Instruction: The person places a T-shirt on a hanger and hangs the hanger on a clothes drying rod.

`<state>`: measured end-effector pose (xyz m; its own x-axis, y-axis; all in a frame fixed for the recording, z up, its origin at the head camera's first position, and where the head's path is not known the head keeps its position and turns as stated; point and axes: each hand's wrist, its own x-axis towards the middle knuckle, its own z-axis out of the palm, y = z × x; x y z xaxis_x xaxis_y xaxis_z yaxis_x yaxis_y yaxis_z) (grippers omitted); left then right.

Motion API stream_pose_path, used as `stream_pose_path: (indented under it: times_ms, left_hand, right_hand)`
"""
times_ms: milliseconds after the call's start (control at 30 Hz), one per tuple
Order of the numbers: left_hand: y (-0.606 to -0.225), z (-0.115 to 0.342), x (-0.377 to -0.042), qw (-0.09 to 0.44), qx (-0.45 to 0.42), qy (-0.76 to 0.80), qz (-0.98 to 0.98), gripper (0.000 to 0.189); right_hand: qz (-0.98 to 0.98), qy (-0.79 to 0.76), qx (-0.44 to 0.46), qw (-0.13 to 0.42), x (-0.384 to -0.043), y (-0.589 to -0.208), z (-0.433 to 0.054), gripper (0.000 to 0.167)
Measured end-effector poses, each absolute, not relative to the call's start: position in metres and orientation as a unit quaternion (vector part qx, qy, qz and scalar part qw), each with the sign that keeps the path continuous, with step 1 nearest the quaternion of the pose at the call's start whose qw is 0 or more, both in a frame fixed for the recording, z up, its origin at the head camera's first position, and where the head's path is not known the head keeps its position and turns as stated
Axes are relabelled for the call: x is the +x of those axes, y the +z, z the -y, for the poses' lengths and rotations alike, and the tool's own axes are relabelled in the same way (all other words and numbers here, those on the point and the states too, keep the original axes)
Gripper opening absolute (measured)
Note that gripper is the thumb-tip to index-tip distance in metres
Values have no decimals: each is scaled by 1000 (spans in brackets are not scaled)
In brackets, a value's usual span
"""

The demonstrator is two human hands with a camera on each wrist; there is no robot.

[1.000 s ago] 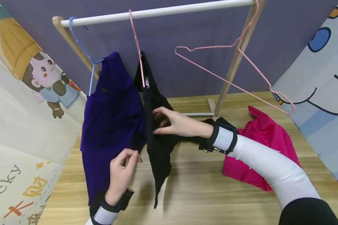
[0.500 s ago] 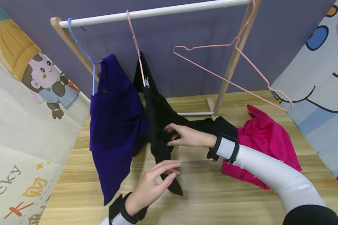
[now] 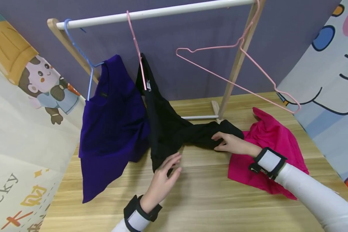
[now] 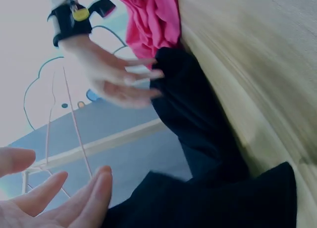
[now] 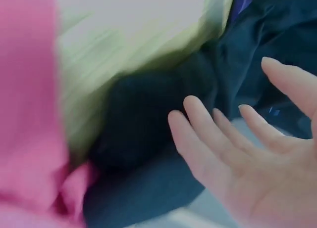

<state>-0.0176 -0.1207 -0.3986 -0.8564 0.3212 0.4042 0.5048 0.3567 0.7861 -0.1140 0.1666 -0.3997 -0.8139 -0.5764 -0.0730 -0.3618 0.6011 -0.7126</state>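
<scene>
A black garment (image 3: 165, 129) hangs from a pink hanger (image 3: 139, 54). Its lower right part stretches along the wooden surface to the right. Beside the garment's lower left end is my left hand (image 3: 163, 180), fingers loosely spread; the left wrist view shows nothing between the left fingers (image 4: 96, 193). Over the garment's far right end reaches my right hand (image 3: 236, 144). In the right wrist view its fingers (image 5: 208, 139) are extended and apart in front of the black cloth. Whether they touch it I cannot tell.
A purple top (image 3: 113, 129) hangs on a blue hanger (image 3: 90, 69) at the left. A bare pink hanger (image 3: 208, 69) hangs on the rack's white bar (image 3: 177, 11) at the right. A crumpled bright pink garment (image 3: 278, 145) lies on the wooden surface (image 3: 208, 199).
My right hand has moved right along the black garment to its far end. My left hand has moved right, from before the purple top to the black garment's lower end.
</scene>
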Motion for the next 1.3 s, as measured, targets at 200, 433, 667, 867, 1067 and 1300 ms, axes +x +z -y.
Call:
stream_pose_path:
  times_ms: [200, 433, 667, 867, 1067, 1300]
  left_hand:
    - [-408, 115, -23, 105, -213, -464, 854, 34]
    - [-417, 104, -23, 83, -170, -442, 877, 34]
    - [-432, 89, -21, 55, -140, -444, 883, 35]
    - [-443, 72, -19, 63, -131, -421, 895, 33]
    - [-450, 54, -16, 33, -135, -430, 892, 32]
    - [-454, 33, -5, 14, -169, -402, 900, 32]
  right_hand:
    - [-912, -329, -219, 109, -101, -402, -213, 38]
    - [-956, -231, -171, 56, -84, -398, -257, 41]
    - [-976, -171, -122, 53, -70, -400, -290, 58]
    - [-975, -179, -119, 57, -62, -411, -307, 72]
    - [-964, -212, -130, 98, -61, -427, -313, 81]
    - [-965, -203, -145, 79, -65, -441, -316, 79]
